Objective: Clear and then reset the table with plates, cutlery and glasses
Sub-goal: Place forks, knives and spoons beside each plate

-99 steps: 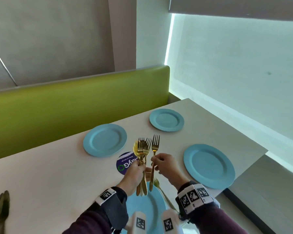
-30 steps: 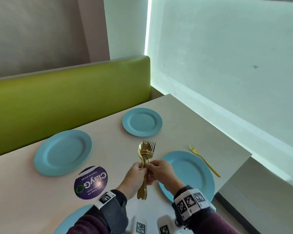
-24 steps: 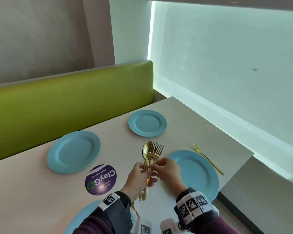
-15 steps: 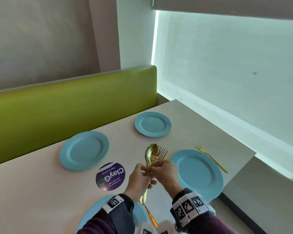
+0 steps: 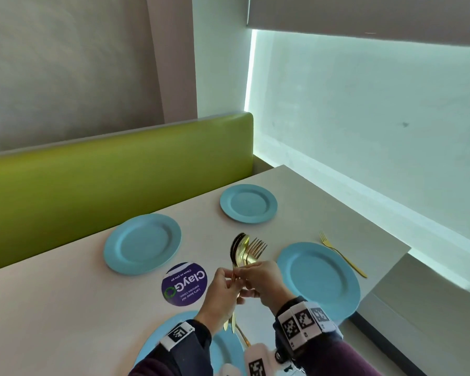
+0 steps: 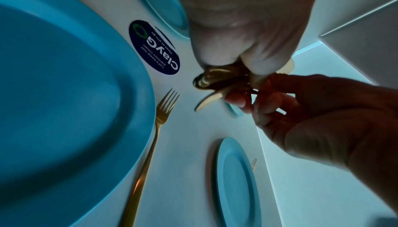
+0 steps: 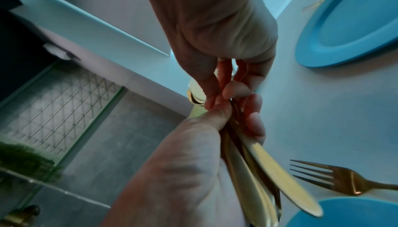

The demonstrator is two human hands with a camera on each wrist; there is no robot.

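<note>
Left hand [image 5: 223,291] grips the gold cutlery bundle [image 5: 244,253] upright over the worktop [image 5: 65,308], its fingers curled round the handles. Right hand [image 5: 263,280] comes in at 3 o'clock of the bundle, fingers [image 7: 215,84] pinching one piece near its neck. These look like thin, stiff, polished metal, light but slick, so I'd say pinch low on the neck and draw it straight out, or the rest may slide. One fork [image 5: 342,256] lies at 2 o'clock of the near right plate [image 5: 318,278], just beside its rim. Another fork [image 6: 150,145] lies beside the nearest plate [image 6: 53,94].
</note>
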